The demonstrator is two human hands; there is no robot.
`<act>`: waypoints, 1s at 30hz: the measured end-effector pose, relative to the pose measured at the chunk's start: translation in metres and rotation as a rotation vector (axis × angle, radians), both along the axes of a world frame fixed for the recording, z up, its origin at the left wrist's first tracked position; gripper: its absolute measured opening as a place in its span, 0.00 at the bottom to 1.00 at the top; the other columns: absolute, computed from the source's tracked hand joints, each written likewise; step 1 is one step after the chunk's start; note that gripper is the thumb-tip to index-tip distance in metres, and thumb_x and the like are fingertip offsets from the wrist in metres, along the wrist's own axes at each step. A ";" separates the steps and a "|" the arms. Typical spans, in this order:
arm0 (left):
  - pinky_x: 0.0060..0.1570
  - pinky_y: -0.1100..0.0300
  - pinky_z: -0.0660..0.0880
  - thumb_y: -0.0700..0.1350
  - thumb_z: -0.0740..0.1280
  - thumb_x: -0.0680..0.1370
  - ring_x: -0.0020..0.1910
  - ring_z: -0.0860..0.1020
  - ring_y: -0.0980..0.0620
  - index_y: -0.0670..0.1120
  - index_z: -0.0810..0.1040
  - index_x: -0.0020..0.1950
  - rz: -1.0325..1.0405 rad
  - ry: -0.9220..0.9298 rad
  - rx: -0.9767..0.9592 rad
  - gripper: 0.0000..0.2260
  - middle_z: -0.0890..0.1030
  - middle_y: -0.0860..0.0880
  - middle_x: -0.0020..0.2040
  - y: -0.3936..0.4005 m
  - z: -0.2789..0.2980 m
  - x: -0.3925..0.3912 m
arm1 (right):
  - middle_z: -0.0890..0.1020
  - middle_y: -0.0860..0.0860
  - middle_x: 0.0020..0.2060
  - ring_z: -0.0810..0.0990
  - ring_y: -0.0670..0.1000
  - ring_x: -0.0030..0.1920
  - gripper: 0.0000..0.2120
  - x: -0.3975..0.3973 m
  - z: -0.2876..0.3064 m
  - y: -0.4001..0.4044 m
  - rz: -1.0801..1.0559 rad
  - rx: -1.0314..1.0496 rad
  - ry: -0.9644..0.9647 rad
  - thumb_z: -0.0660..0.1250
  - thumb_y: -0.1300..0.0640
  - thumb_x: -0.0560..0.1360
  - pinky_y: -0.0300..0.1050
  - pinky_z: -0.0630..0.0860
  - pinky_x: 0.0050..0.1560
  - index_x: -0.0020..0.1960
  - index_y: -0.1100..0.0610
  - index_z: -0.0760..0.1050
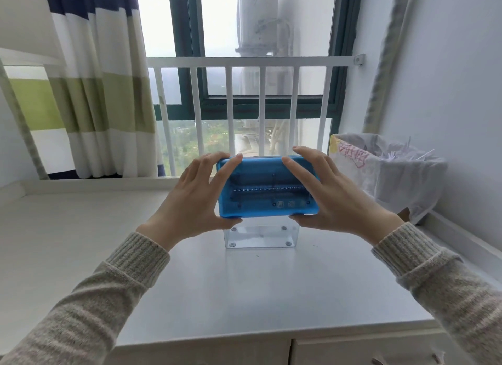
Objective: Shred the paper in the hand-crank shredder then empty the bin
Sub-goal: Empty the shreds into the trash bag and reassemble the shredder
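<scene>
Grip: both hands clamp the blue shredder head (pixel 267 186) by its short ends. Left hand (pixel 195 199) has the thumb under the near bottom edge and fingers curled over the far top corner; right hand (pixel 330 199) mirrors that on the right end. No crank visible from this angle, can't tell which side it sits on.

Head looks lifted or tilted toward the camera, feed slot and cutter row facing us. Clear bin (pixel 261 235) stands on the tabletop (pixel 244 296) directly under it, and looks empty: no strips visible through the near wall. Can't tell whether head and bin are touching at the far edge or fully apart.

My read: shredding and dumping are done, and this step is reseating the head on the bin.

How to do it well:
- Level the head first, slot up, before lowering.
- Line up all four corners over the bin walls, then come straight down. Clear walls are hard to see, so feel for the rim.
- Slide thumbs out from under the near edge before it seats, or they get pinched.
- Press evenly at both ends. The bin is light and nothing holds it, so a skewed push may slide it.

Far right, bagged waste basket (pixel 385 171) sits by the wall with white paper strips (pixel 394 155) on top.
</scene>
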State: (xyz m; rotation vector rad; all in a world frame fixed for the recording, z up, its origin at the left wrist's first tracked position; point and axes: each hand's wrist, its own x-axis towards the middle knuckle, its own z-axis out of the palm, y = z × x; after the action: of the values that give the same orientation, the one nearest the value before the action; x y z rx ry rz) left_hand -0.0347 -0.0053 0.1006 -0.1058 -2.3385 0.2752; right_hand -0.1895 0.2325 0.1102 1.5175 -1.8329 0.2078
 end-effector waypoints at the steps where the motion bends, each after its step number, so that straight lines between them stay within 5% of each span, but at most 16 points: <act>1: 0.65 0.47 0.67 0.62 0.76 0.63 0.64 0.66 0.44 0.44 0.58 0.75 0.005 -0.012 0.002 0.48 0.65 0.42 0.68 -0.001 0.001 -0.001 | 0.61 0.58 0.69 0.63 0.59 0.69 0.46 -0.001 0.001 -0.001 0.011 0.003 -0.021 0.74 0.44 0.66 0.61 0.77 0.58 0.75 0.59 0.56; 14: 0.70 0.49 0.60 0.59 0.76 0.65 0.71 0.57 0.52 0.55 0.51 0.77 -0.041 -0.358 0.355 0.49 0.61 0.50 0.73 -0.019 0.030 -0.021 | 0.62 0.49 0.72 0.58 0.49 0.71 0.47 -0.034 0.012 -0.017 0.055 0.104 -0.462 0.76 0.46 0.66 0.42 0.61 0.70 0.77 0.48 0.54; 24: 0.70 0.49 0.63 0.55 0.74 0.70 0.68 0.64 0.52 0.60 0.54 0.76 -0.061 -0.556 0.552 0.41 0.64 0.52 0.72 -0.033 0.032 -0.038 | 0.67 0.41 0.66 0.66 0.42 0.64 0.43 -0.054 0.022 -0.033 0.046 0.237 -0.802 0.77 0.50 0.67 0.33 0.63 0.65 0.76 0.47 0.60; 30: 0.68 0.54 0.63 0.53 0.73 0.72 0.67 0.67 0.52 0.57 0.56 0.77 -0.079 -0.596 0.642 0.38 0.66 0.51 0.72 -0.038 0.026 -0.046 | 0.68 0.43 0.64 0.68 0.47 0.64 0.40 -0.067 0.027 -0.046 0.056 0.318 -0.978 0.77 0.51 0.67 0.47 0.72 0.65 0.74 0.44 0.61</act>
State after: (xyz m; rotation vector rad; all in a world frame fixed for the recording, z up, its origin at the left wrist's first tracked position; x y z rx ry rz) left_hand -0.0807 -0.0437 0.1270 0.0446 -2.8750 -0.6329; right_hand -0.2569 0.1869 0.1375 1.8594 -2.6628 0.8358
